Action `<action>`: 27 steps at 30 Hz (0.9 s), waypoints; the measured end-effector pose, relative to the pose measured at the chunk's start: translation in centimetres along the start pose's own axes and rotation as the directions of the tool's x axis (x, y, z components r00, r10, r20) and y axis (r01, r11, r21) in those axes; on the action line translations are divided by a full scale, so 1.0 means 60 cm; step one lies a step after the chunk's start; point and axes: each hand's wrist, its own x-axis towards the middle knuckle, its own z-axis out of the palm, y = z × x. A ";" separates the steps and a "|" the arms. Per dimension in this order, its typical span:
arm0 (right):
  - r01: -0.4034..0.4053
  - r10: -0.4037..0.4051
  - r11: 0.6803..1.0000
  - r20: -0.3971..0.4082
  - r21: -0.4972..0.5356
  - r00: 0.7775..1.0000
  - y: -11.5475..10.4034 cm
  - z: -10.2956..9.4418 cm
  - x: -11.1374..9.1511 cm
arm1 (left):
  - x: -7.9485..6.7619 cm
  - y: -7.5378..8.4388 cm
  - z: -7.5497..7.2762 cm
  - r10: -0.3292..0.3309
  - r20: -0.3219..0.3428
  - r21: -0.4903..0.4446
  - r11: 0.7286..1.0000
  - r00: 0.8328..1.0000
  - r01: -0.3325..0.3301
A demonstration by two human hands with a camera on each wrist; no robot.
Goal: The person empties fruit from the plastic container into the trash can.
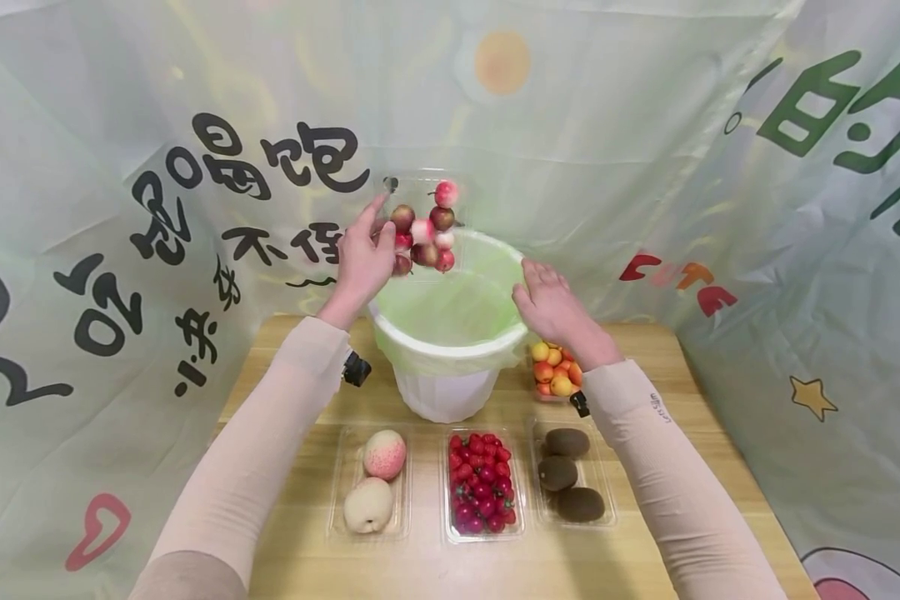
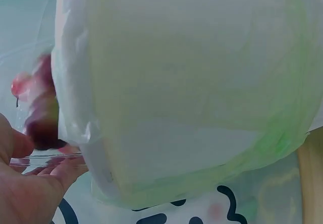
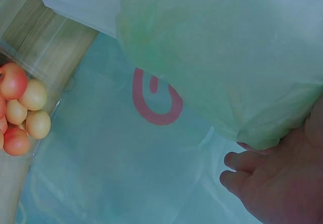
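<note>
My left hand (image 1: 367, 258) holds a clear plastic fruit box (image 1: 457, 179) by its left side, tilted up above the far left rim of a white trash bin (image 1: 446, 392). Small red-and-white and dark reddish-brown fruits (image 1: 423, 237) show through it. In the left wrist view, thumb and fingers pinch the box edge (image 2: 45, 159), and the bin hides part of the fruits. A pale green bag (image 1: 450, 308) lines the bin and folds over its rim. At the right rim, my right hand (image 1: 555, 312) grips the bag-covered edge; the right wrist view shows its fingers outside the bag (image 3: 222, 72).
Along the table front lie clear boxes of two peach-like fruits (image 1: 385, 455), red berries (image 1: 483, 483) and kiwis (image 1: 567, 442). Yellow and orange fruits (image 1: 552, 367) sit in a box right of the bin, partly behind the right forearm. Printed curtains (image 1: 607, 150) surround the wooden table (image 1: 292, 500).
</note>
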 end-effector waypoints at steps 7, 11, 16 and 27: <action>-0.002 0.002 1.000 0.012 0.005 1.000 0.000 -0.001 -0.002 | -0.002 0.002 -0.001 -0.023 0.017 -0.013 1.000 1.000 0.023; 0.000 0.000 1.000 0.012 0.008 1.000 -0.001 -0.002 -0.002 | -0.002 0.002 -0.001 -0.008 0.004 -0.006 1.000 1.000 0.009; 0.004 -0.004 1.000 0.004 0.011 1.000 -0.002 -0.003 -0.002 | -0.001 -0.001 -0.001 0.014 -0.022 0.000 1.000 1.000 -0.014; -0.004 0.004 1.000 0.014 0.011 1.000 -0.001 -0.002 -0.001 | -0.002 -0.003 -0.001 0.047 -0.045 -0.019 0.999 0.998 -0.048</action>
